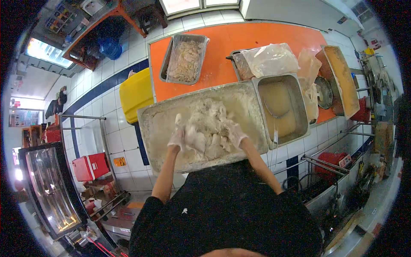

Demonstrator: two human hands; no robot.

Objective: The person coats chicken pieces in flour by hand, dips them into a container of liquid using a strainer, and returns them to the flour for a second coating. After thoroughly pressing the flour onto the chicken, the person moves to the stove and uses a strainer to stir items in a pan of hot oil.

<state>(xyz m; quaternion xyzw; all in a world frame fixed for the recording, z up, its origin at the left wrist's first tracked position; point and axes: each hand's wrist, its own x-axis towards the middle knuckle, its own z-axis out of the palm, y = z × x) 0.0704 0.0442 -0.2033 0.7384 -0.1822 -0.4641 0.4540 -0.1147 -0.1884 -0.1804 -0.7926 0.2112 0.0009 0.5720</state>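
Note:
A large metal tray of pale flour is in front of me, with a heap of flour-coated raw meat pieces, apparently chicken, in its middle. My left hand, in a thin clear glove, is at the left side of the heap, closed against a broad coated piece. At the heap's right side my right hand, gloved too, has its fingers curled into the coated pieces. Flour and meat partly hide the fingertips of both hands.
Right of the tray stands a deep metal pan of cloudy liquid with a wire-handled tool in it. On the orange tabletop are a plastic-lined tray of meat and a plastic bag. A yellow container is at left.

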